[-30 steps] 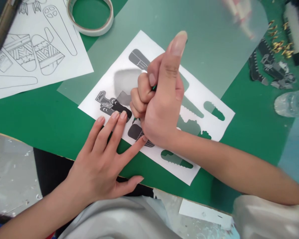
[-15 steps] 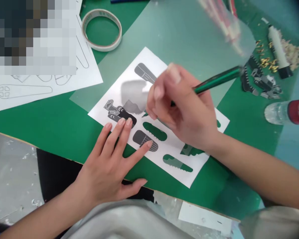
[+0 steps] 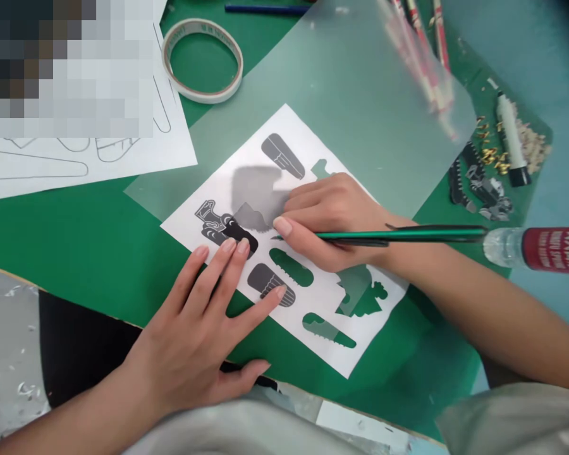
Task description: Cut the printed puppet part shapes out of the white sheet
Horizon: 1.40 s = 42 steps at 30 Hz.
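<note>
A white paper sheet (image 3: pixel 313 303) lies angled before me, with dark grey printed shapes and several cut-out holes showing green beneath. My left hand (image 3: pixel 208 309) is flat with fingers spread, its fingertips pressing the sheet's left edge by a black printed shape (image 3: pixel 241 237) and a striped grey shape (image 3: pixel 260 278). Between the thumb and fingers of my right hand (image 3: pixel 332 218) is a slim green pen (image 3: pixel 436 234). Its dark point is at the paper, just above an oval hole (image 3: pixel 291 266). The hand hides part of the sheet.
A tape roll (image 3: pixel 168 54) sits at the upper left, near a sheet of outline drawings (image 3: pixel 137 170). A translucent sheet (image 3: pixel 360 95) lies under the paper. At right are brass fasteners (image 3: pixel 490 158), dark cut pieces (image 3: pixel 490 196), a white tube (image 3: pixel 509 126) and a red-labelled bottle (image 3: pixel 559 249).
My right hand has come down onto the paper, tilting the pen so its point meets the sheet. My left hand keeps its hold on the paper; the view has shifted slightly.
</note>
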Motion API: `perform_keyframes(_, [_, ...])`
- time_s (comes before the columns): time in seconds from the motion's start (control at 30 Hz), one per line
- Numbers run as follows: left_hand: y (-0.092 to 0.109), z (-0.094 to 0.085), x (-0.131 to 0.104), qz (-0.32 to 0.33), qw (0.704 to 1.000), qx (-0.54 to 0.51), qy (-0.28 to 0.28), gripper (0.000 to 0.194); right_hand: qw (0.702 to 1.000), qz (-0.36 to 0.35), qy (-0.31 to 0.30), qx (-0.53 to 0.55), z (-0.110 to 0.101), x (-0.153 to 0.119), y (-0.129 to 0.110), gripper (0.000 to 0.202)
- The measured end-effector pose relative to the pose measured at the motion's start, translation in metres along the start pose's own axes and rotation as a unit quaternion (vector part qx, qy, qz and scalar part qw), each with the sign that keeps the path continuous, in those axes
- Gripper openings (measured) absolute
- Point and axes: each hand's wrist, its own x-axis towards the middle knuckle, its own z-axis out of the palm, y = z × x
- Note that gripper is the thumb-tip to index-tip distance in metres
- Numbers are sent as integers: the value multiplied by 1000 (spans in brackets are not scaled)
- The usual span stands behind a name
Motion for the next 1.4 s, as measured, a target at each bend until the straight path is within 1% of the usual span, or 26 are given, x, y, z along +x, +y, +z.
perform_keyframes(0.2, [1,-2,-1,-8,1000,-7,-6,82,991,-29,8,128,10,3,-4,44])
perform_keyframes(0.3, [1,-3,-2,-12,1000,-1,-8,88,985,-9,16,174,15,1,-2,43])
perform_keyframes(0.4, [1,-4,-2,-11,1000,9,-19,93,973,30,38,226,14,0,-1,44])
perform_keyframes(0.5, [2,-6,-1,-10,999,5,-30,89,962,53,59,261,12,0,-1,46])
perform_keyframes(0.6, [2,-8,2,-13,999,-6,-33,81,958,24,71,276,12,1,1,45])
perform_keyframes(0.67, [2,-8,3,-14,999,-6,-37,79,958,11,69,277,13,2,1,45])
perform_keyframes(0.73, [2,-8,4,-13,999,-3,-40,80,962,13,68,264,14,3,1,45])
perform_keyframes(0.93, [3,-8,2,-13,999,-3,-37,82,980,5,60,189,18,3,0,46])
perform_keyframes(1.13, [2,-9,2,-7,999,4,-34,85,993,8,10,116,17,2,-1,48])
perform_keyframes(1.3, [2,-8,0,-16,999,-13,-28,81,998,-2,-29,57,16,3,-1,51])
perform_keyframes(1.4, [2,-8,0,-22,999,-23,-28,81,998,2,-33,55,16,3,-1,53])
